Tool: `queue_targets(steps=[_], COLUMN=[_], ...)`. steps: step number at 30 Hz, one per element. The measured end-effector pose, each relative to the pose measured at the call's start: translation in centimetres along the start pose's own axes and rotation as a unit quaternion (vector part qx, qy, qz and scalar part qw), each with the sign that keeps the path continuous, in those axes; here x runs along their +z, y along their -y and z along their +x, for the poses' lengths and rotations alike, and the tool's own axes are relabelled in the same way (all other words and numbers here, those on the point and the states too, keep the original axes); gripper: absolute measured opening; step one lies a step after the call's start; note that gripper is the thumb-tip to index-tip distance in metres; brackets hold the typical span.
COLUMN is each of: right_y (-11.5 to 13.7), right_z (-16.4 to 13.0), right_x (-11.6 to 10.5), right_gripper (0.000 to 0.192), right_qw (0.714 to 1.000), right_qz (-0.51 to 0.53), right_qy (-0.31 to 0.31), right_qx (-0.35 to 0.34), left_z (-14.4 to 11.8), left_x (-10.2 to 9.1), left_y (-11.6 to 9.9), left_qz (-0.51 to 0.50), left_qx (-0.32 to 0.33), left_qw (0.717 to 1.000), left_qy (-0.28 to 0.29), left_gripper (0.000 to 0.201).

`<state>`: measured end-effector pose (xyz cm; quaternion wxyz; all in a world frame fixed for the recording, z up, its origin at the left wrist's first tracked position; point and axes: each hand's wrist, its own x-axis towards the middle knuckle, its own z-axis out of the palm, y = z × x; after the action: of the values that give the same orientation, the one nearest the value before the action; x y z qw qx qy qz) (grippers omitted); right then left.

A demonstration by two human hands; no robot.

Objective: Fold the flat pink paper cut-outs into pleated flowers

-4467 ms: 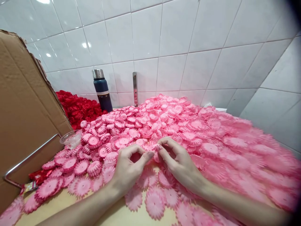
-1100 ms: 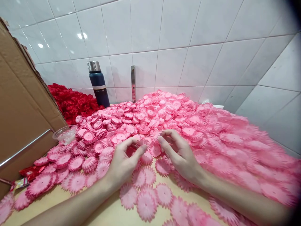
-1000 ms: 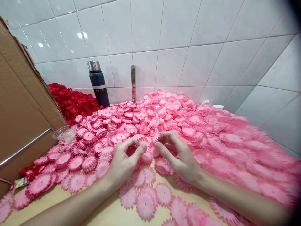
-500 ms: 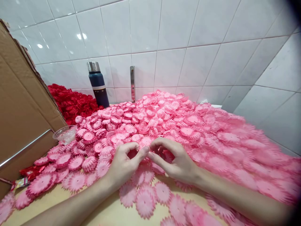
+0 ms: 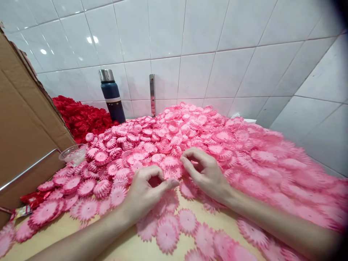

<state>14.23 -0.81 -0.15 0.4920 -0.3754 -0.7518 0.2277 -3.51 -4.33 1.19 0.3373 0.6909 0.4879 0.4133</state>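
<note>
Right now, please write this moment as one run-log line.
left hand: over pink flower pieces, grip unclear | right hand: curled, grip unclear | back: blue bottle

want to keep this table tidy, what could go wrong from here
Loosely heaped pink scalloped discs might slide if the left hand or right hand bumps them. The navy bottle stands close to them, so a slide could topple it. The clear plastic cup at their edge might tip too.

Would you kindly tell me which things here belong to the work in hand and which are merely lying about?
Likely part of the work:
left hand
right hand
pink scalloped discs

Likely just lying about:
blue bottle
cardboard
clear plastic cup
red wrapper
red heap (role unclear)
</note>
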Motion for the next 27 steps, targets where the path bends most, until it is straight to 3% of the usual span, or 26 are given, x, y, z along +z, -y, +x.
queue_targets(steps=[2,6,8,20,27], right_y=[-0.07,0.39,0.51,0.24,0.69], right_z=[0.15,-0.02,-0.21,-0.31,-0.43], right_x=[-0.23,-0.21,-0.03,0.25,0.12], right_gripper=[0.013,0.009,0.009,0.009,0.007], right_qw=[1.0,0.989,0.985,0.992,0.992], right_qz=[0.013,0.046,0.055,0.015,0.039], right_qy=[0.008,0.107,0.125,0.096,0.097], right_qx=[-0.011,-0.09,-0.105,-0.076,-0.076], left_z=[-0.01,0.19,0.26,0.48,0.14], left_x=[0.06,-0.01,-0.06,-0.23,-0.21], left_y=[-0.02,0.31,0.5,0.18,0.32], left_qz=[0.004,0.004,0.01,-0.022,0.032], left_qx=[-0.004,-0.006,-0.001,0.01,0.0], left_qw=[1.0,1.0,1.0,1.0,0.999], left_qy=[-0.001,0.002,0.006,-0.01,-0.031], left_gripper=[0.045,0.044,0.043,0.016,0.039])
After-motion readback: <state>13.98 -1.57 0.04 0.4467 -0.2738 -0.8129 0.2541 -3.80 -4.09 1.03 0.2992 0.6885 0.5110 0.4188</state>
